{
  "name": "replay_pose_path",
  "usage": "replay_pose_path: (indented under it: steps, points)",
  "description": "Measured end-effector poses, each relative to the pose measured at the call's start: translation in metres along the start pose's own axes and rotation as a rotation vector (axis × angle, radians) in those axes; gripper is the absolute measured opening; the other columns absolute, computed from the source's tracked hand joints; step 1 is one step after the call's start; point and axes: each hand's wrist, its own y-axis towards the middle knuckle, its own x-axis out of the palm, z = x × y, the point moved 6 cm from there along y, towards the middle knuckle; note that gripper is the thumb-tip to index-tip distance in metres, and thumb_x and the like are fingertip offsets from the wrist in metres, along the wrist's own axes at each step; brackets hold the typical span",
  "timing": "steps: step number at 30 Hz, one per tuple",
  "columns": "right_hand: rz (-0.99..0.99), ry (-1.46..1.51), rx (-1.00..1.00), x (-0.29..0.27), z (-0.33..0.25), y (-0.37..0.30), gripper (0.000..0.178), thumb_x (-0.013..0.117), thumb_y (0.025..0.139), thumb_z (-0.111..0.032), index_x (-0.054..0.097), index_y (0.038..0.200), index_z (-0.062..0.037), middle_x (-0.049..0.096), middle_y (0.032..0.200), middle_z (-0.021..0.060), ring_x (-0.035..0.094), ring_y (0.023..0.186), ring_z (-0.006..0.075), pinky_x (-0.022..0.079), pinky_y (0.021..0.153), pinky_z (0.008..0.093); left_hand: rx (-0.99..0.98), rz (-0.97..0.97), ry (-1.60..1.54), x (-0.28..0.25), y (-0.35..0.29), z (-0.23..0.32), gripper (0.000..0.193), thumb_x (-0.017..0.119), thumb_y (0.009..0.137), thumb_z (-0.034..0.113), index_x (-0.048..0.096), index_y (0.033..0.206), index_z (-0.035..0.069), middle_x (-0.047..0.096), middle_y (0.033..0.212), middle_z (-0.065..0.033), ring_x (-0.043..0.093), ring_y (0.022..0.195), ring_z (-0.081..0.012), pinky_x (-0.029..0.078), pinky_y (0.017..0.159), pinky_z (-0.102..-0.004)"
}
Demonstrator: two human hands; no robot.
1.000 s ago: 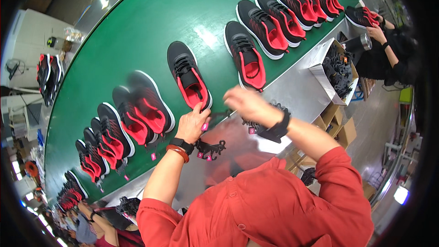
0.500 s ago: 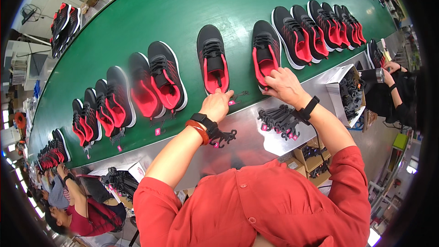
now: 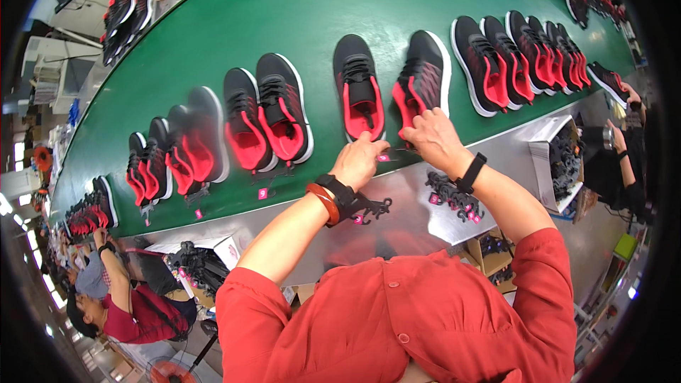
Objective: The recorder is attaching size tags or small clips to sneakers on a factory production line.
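In the head view, both hands are at the near edge of the green table [image 3: 206,35], over the heels of two black-and-red shoes. The left hand [image 3: 357,162] has its fingers narrowed at the heel of the left shoe [image 3: 356,71], which lies sole down with its toe toward the far edge; whether they grip the heel or the hanger beneath, I cannot tell. A pink tag [image 3: 384,158] shows just beside those fingers. The right hand [image 3: 434,139] pinches the heel of the right shoe [image 3: 429,64], which is tilted so that its right side and white sole face out. A light pinch on the heel should serve best, with the left shoe kept flat and the tag clear of the fingers.

On the metal ledge [image 3: 397,216] along the near edge lie a small bunch of black hangers [image 3: 372,208] by the left wrist and a larger pile [image 3: 454,197] below the right wrist; both could snag a wristband. A pair of shoes [image 3: 280,99] stands to the left, and a tight row [image 3: 489,64] to the right leaves the right shoe limited sideways room.
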Motion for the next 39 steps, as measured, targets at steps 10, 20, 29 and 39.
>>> replay_pose_path:
  steps: [10, 20, 29, 39]
  points:
    - [0.158, 0.496, 0.224, 0.049, 0.005, 0.029, 0.040, 0.068, 0.071, -0.001, 0.060, 0.110, 0.0001, 0.057, 0.120, 0.0189, 0.053, 0.114, 0.0392, 0.045, 0.096, 0.0439, 0.043, 0.094, 0.223, -0.008, -0.017, -0.020, 0.027, 0.056, 0.082, 0.011, 0.062, 0.109, 0.011, 0.053, 0.107, -0.0215, 0.062, 0.094, -0.0367, 0.053, 0.076, -0.0467]
    - [0.294, 0.477, 0.372, 0.032, -0.009, -0.017, 0.035, 0.058, 0.076, 0.012, 0.053, 0.109, 0.0014, 0.053, 0.105, 0.0168, 0.056, 0.097, 0.0323, 0.047, 0.081, 0.0374, -0.072, 0.253, 0.140, 0.022, -0.018, -0.050, 0.064, 0.055, 0.077, 0.001, 0.045, 0.139, 0.015, 0.032, 0.146, -0.0243, 0.058, 0.093, -0.0352, 0.050, 0.080, -0.0457]
    - [-0.145, 0.525, 0.122, 0.055, -0.160, -0.053, 0.056, 0.085, 0.059, -0.011, 0.053, 0.104, 0.0022, 0.054, 0.096, 0.0192, 0.054, 0.090, 0.0366, 0.046, 0.077, 0.0440, -0.044, 0.491, 0.218, -0.003, -0.058, -0.036, 0.065, 0.055, 0.079, 0.002, 0.040, 0.141, 0.009, 0.021, 0.152, -0.0264, 0.036, 0.132, -0.0428, 0.034, 0.106, -0.0523]
    - [-0.143, 0.379, 0.256, 0.080, -0.165, -0.064, 0.046, 0.077, 0.063, -0.004, 0.053, 0.103, -0.0012, 0.055, 0.096, 0.0200, 0.054, 0.091, 0.0398, 0.045, 0.077, 0.0468, 0.063, 0.480, 0.304, -0.004, -0.083, -0.044, 0.052, 0.056, 0.081, 0.011, 0.050, 0.133, 0.009, 0.037, 0.144, -0.0244, 0.039, 0.131, -0.0420, 0.037, 0.104, -0.0521]
